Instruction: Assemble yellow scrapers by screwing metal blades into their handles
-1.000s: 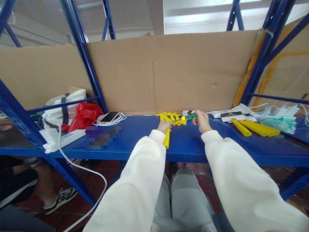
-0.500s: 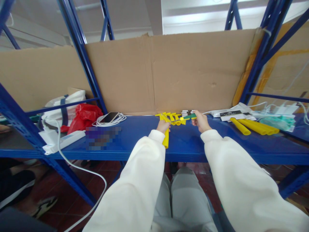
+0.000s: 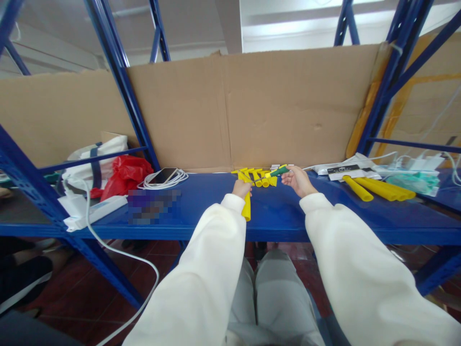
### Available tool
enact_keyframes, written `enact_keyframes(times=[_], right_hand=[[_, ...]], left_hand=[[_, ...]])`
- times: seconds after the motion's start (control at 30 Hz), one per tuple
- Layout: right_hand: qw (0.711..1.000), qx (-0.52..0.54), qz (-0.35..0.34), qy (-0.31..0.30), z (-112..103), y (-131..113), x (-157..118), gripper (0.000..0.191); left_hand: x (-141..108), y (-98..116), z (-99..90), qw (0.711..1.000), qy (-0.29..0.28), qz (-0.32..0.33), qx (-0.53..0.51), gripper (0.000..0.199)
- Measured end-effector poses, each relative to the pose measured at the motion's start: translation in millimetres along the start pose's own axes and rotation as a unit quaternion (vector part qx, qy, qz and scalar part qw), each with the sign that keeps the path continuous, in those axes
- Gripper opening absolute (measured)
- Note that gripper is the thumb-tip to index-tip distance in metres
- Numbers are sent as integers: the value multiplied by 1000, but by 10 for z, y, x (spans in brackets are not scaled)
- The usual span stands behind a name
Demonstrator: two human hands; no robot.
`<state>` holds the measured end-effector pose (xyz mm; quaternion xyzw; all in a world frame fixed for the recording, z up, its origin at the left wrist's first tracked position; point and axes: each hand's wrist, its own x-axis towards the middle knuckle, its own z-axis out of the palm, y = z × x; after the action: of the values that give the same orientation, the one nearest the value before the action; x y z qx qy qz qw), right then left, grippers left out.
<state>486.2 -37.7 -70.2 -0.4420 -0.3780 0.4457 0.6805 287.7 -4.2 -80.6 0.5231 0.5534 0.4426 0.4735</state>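
My left hand is closed round a yellow tube, whose lower end sticks out below my fingers toward the shelf's front edge. Reaching across from the right is a screwdriver with a green and yellow handle, its thin shaft meeting the yellow piece at my left hand. Where the tip sits is too small to make out. The fingertips of my right hand are loosely on the handle's end, the lower fingers partly uncurled. Just behind the shaft, several yellow tubular pieces lie in a row.
More yellow tubes lie at the right, by a white packet. A phone rests on coiled white cable at the left, near a red bag and a white power strip. Cardboard stands behind the blue shelf.
My right hand's grip on the screwdriver has loosened, its fingers opening somewhat, and the handle end sits slightly higher. My left hand and the yellow tube have barely moved.
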Motion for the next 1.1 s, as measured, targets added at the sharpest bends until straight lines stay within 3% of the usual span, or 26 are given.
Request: enact_keyframes(times=[0.1,0.3,0.5,0.8,1.1], right_hand=[[1000,-6,-15,-12,-2,17,11,24],[996,-28,-85,9,-4,66,23,51],[993,-26,-112,23,4,79,32,49],[993,-20,-117,-25,2,73,23,49],[982,-59,-172,-42,-47,163,149,67]], left_hand=[[12,-3,-5,1000,2,0,1,9],[-21,11,-10,1000,2,5,8,12],[-63,32,0,1000,1,5,4,15],[-23,8,-1,1000,7,11,2,14],[-13,4,2,999,8,22,23,14]])
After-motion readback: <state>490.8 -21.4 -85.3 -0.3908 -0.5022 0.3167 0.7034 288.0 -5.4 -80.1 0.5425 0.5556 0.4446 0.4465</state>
